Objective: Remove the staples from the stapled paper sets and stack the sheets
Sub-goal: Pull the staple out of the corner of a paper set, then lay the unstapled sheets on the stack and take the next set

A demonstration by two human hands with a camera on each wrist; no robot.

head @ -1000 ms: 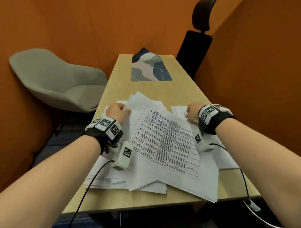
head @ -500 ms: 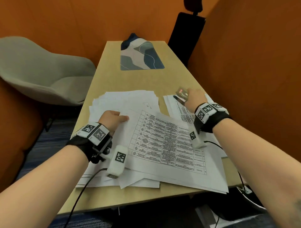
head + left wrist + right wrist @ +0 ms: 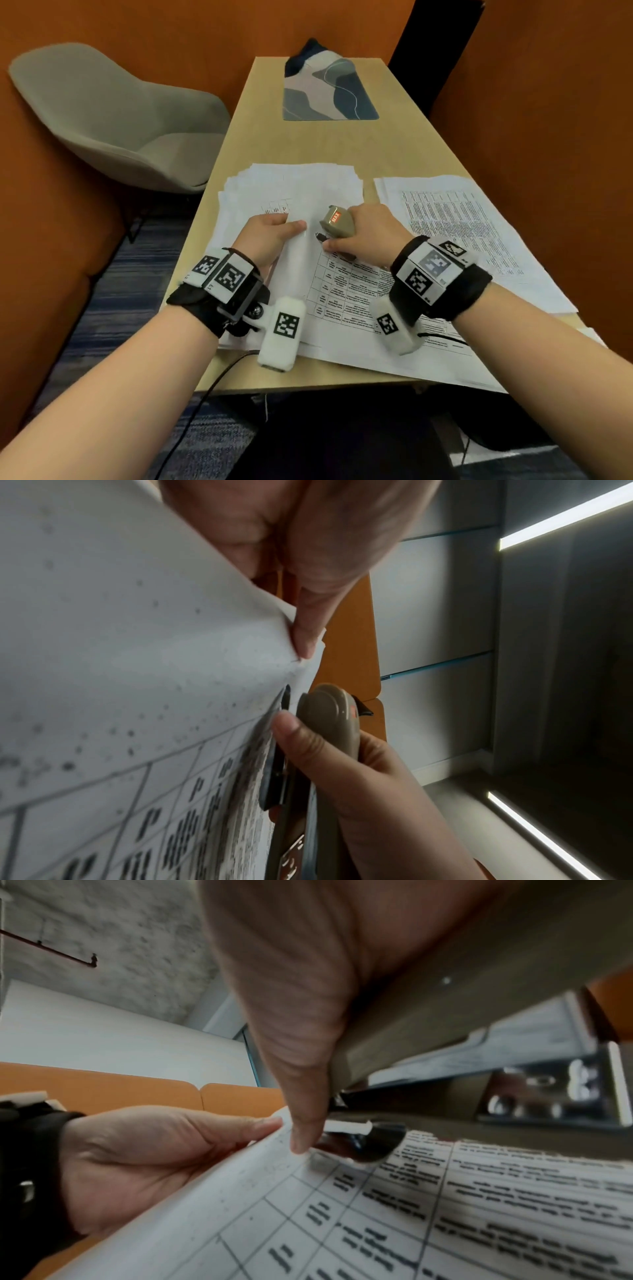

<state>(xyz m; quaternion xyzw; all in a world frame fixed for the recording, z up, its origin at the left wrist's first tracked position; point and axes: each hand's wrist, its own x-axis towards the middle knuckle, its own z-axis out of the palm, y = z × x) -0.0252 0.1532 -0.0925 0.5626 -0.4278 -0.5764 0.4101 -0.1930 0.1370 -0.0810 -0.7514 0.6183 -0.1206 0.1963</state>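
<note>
A stapled paper set (image 3: 342,287) printed with a table lies on the wooden table (image 3: 308,144) in front of me. My left hand (image 3: 284,222) pinches its upper left corner, thumb on top (image 3: 303,631), and lifts it a little. A staple (image 3: 295,659) shows just beside the thumb tip. My right hand (image 3: 342,241) grips a beige stapler (image 3: 335,221) marked MAX. The stapler's dark metal tip (image 3: 285,696) lies against the paper (image 3: 377,1218) close to that corner. In the right wrist view the stapler (image 3: 428,1031) fills the top right, with my left hand (image 3: 154,1150) behind the paper edge.
A stack of white sheets (image 3: 291,181) lies behind my hands. A second pile of printed sheets (image 3: 462,219) covers the right side of the table. A patterned mat (image 3: 329,92) sits at the far end. A grey chair (image 3: 113,113) stands to the left, and orange partitions enclose the table.
My right hand lifted the stapler from the right-hand pile and brought it left to the set's corner. My left hand kept hold of that corner. The camera tilted down.
</note>
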